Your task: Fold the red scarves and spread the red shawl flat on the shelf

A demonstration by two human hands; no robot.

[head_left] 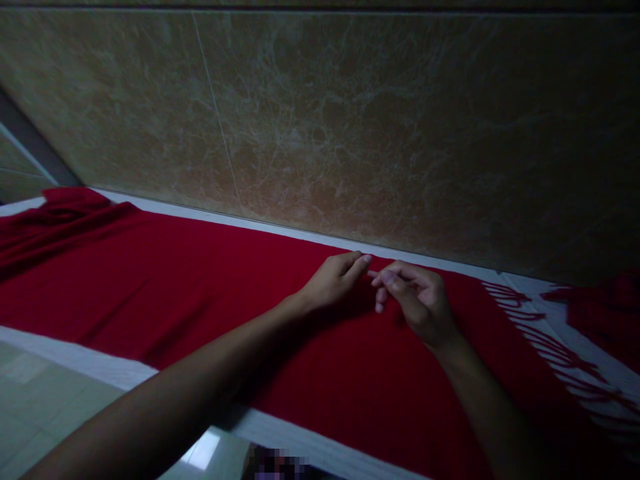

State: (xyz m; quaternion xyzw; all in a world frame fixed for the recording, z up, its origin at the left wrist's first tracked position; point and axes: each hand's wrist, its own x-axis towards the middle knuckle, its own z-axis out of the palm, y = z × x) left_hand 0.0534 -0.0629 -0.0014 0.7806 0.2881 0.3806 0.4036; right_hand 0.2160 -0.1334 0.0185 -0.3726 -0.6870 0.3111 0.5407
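A long red cloth (pixel 240 267) with a fringed right end lies spread over a narrow white surface (pixel 110 360). My left hand (pixel 337 277) is over the cloth near its far edge, thumb and fingers brought together; whatever they may pinch is too small to name. Just right of it, my right hand (pixel 413 293) has its thumb against the bent index finger, the other fingers curled loosely. Anything between its fingertips cannot be made out. The fingertips of both hands nearly meet. At the left end the cloth is bunched in folds.
Behind the surface rises a brown marbled wall (pixel 300 133). Another dark red cloth (pixel 605 317) lies at the far right. Pale floor tiles (pixel 40 400) show at the lower left, and a blurred dark object (pixel 280 463) is at the bottom edge.
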